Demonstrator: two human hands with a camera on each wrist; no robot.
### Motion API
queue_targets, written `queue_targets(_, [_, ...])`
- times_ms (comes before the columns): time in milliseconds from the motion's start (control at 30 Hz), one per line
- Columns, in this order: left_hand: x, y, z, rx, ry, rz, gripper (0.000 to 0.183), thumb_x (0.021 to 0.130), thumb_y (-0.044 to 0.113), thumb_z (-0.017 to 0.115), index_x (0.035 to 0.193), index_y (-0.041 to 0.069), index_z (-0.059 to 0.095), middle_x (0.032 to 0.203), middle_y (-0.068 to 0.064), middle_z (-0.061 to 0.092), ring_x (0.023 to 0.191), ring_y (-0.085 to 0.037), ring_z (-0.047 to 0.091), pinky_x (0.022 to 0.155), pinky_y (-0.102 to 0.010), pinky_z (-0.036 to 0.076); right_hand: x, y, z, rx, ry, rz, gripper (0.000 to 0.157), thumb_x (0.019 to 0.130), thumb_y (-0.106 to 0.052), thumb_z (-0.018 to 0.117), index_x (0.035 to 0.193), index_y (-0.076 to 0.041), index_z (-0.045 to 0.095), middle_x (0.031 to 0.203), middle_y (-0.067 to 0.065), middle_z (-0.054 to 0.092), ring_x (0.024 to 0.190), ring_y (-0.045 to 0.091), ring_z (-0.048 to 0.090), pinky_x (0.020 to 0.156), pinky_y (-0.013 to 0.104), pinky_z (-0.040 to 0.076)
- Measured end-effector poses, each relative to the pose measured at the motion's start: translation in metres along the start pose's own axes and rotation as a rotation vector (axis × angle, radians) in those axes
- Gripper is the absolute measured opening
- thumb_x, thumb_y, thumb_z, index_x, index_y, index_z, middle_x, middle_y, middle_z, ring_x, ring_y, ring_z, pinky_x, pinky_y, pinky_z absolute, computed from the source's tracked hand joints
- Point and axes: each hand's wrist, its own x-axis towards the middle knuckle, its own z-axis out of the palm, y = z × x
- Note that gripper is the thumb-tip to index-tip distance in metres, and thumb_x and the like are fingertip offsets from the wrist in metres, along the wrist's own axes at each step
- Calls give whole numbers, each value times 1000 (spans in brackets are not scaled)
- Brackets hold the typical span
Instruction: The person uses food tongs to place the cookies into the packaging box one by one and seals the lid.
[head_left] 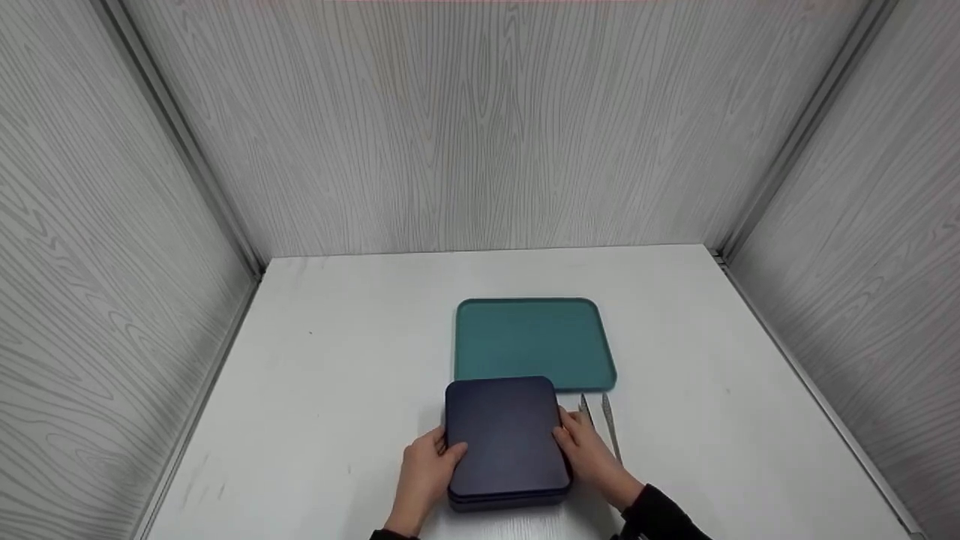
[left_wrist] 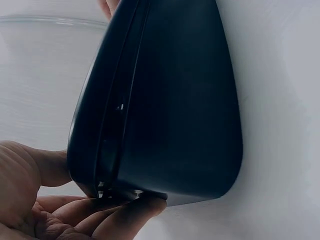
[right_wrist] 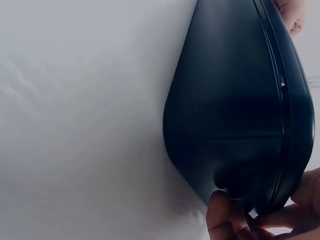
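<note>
A dark navy rectangular box (head_left: 506, 439) with rounded corners and a lid seam is between my two hands in the head view. On its left side my left hand (head_left: 426, 469) grips it, thumb over the top edge and fingers against the side. My right hand (head_left: 592, 454) holds the opposite side in a similar way. The left wrist view shows the box (left_wrist: 175, 110) with fingers (left_wrist: 132, 217) touching its side wall. In the right wrist view, fingertips (right_wrist: 220, 212) press near a lower corner of the box (right_wrist: 230, 110). Its contents are hidden.
Behind the box lies a teal tray (head_left: 532, 337), its near left part covered by the box. Two slim metal utensils, one (head_left: 611, 427) longer in view and one (head_left: 586, 407) partly hidden, lie by my right hand. Grey wood-grain panels (head_left: 480, 127) enclose the white table (head_left: 337, 375).
</note>
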Motion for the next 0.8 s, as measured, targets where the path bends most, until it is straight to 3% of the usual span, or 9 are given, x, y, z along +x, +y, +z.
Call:
queue_targets(133, [-2, 1, 0, 3, 5, -6, 61, 95, 18, 74, 140, -17, 50, 140, -30, 56, 131, -39, 57, 104, -46, 49, 0, 0, 0, 16, -7, -9, 56, 110, -17, 46, 152, 16, 30, 145, 31, 42, 139, 48, 39, 112, 61, 31])
queue_targets(600, [-1, -3, 2, 25, 24, 30, 58, 96, 19, 72, 141, -13, 52, 140, -27, 58, 132, -39, 55, 106, -48, 47, 1, 2, 1, -27, 19, -31, 55, 110, -18, 46, 151, 17, 32, 144, 32, 43, 137, 48, 41, 111, 61, 33])
queue_targets(800, [-5, -3, 0, 56, 52, 17, 63, 100, 27, 66, 148, -7, 47, 145, -25, 55, 132, -40, 56, 107, -51, 46, 4, 0, 0, -93, 99, -55, 57, 110, -23, 49, 149, 16, 38, 142, 34, 46, 135, 49, 45, 109, 61, 37])
